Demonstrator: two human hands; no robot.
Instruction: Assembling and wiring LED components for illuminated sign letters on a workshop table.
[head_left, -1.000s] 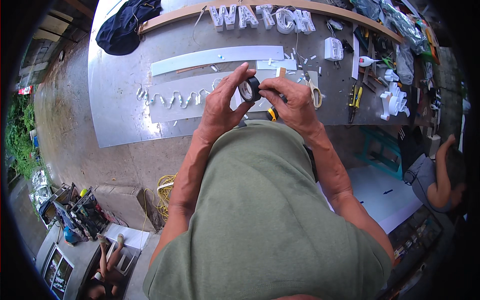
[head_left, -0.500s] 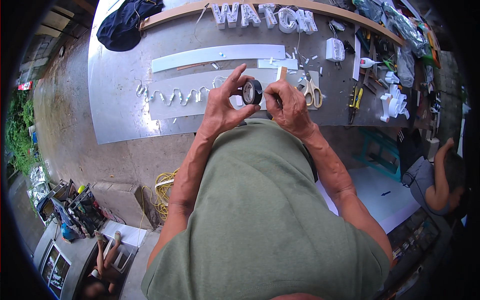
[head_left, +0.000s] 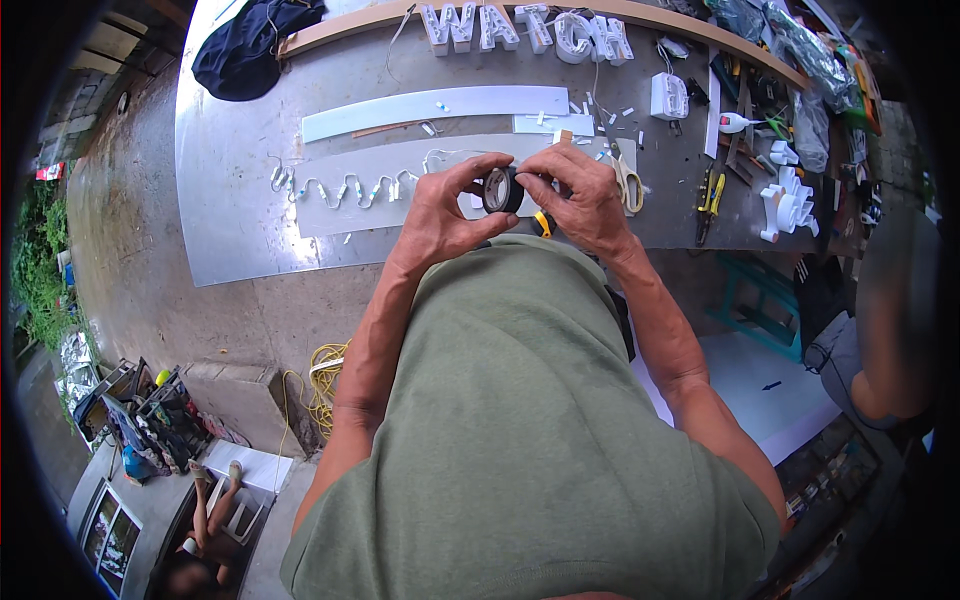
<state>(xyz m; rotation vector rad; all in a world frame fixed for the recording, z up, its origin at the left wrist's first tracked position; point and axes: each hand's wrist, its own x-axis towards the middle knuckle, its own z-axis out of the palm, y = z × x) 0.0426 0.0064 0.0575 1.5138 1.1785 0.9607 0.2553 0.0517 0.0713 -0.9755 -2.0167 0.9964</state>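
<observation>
A roll of black tape (head_left: 508, 192) is gripped at its rim between the thumb and fingers of my left hand (head_left: 445, 208), just above the table's near edge. My right hand (head_left: 578, 196) is closed, its thumb and forefinger pinching the roll's upper right edge; whether a loose tape end is between them is hidden. Under the right wrist shows a small yellow and black tool (head_left: 543, 224). Scissors with cream handles (head_left: 629, 188) lie right beside that hand. A wavy string of small white light modules (head_left: 352, 192) stretches out left of my left hand.
White letter-shaped pieces (head_left: 497, 28) stand along a wooden strip at the table's far side. Pliers with yellow handles (head_left: 712, 195) and white plastic shapes (head_left: 787, 204) lie right. A dark cloth (head_left: 240, 55) is far left. A person (head_left: 880, 350) is close on the right.
My right hand has moved in and tilted over, its fingertips now on the roll's upper edge. The yellow tool has come into view beneath it. The person at right has shifted.
</observation>
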